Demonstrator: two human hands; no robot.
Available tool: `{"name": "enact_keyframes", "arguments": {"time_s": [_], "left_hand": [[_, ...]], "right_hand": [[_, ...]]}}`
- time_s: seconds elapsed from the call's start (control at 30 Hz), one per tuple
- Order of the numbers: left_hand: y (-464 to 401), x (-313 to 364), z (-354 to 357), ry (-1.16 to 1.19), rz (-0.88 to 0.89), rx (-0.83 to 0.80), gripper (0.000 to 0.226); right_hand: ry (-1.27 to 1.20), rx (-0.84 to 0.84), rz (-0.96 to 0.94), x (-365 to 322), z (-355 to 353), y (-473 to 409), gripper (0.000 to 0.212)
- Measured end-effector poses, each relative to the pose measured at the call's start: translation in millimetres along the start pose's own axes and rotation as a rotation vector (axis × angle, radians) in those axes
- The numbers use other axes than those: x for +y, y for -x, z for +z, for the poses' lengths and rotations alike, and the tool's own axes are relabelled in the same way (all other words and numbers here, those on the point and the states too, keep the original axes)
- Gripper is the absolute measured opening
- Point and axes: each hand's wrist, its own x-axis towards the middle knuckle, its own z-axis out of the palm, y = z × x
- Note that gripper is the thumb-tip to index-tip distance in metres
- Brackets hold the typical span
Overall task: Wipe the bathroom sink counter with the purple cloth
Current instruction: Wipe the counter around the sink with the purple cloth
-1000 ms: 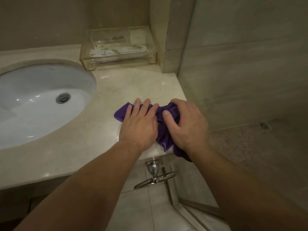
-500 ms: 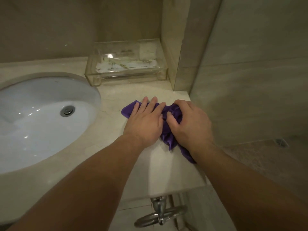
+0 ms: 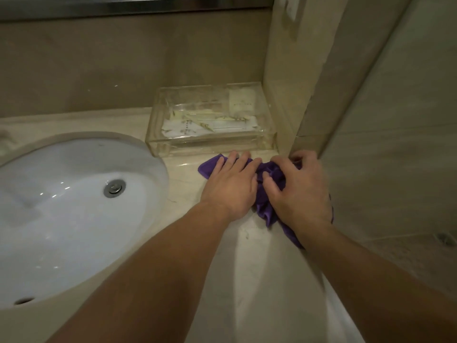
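The purple cloth [image 3: 268, 191] lies bunched on the beige stone counter [image 3: 247, 280], to the right of the sink and just in front of the clear box. My left hand [image 3: 231, 186] presses flat on the cloth's left part, fingers together and pointing away from me. My right hand [image 3: 299, 191] grips the crumpled right part, fingers curled into the fabric near the wall corner. Most of the cloth is hidden under both hands; a tail runs back under my right wrist.
A white oval sink [image 3: 69, 214] with a metal drain [image 3: 114, 188] fills the left. A clear acrylic box [image 3: 212, 120] of paper packets stands at the back against the wall. A stone pillar [image 3: 291, 82] and a glass panel [image 3: 395, 144] bound the counter's right side.
Both hands have pushed the cloth away from me, from the counter's front edge to just in front of the clear box. The camera has moved in closer over the counter.
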Motion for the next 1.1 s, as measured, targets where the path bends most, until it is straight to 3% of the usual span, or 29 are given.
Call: {"name": "enact_keyframes", "arguments": {"time_s": [0.17,0.3,0.43,0.57,0.7,0.93,1.1], "left_hand": [[-8.1,-12.2,0.2,0.033,0.007,0.107,0.043],[7.8,-24.1,-9.2,0.019,0.002,0.256,0.040],[26.2,-48.5,-15.8,0.013,-0.017,0.044,0.049],[24.3,-62.9,-23.7,0.002,-0.092,-0.040,0.050],[21.6,-60.8,-25.7,-0.005,-0.121,-0.068,0.049],[21.6,-73.1,-27.5,-0.051,-0.136,-0.080,0.051],[27.4,-89.9,-31.0,-0.042,-0.136,-0.056,0.051]], "right_hand": [[0.005,0.085,0.045,-13.2,7.8,-11.1,0.037],[-0.091,0.060,0.072,-34.6,15.5,-20.1,0.032],[-0.168,0.018,0.134,-42.6,12.0,-22.3,0.046],[0.131,-0.032,0.000,-31.5,2.3,7.0,0.063],[0.238,-0.217,0.082,-34.6,15.2,20.9,0.072],[0.271,-0.265,0.173,-65.2,35.0,4.3,0.069],[0.246,-0.222,0.083,-74.2,42.5,4.3,0.066]]}}
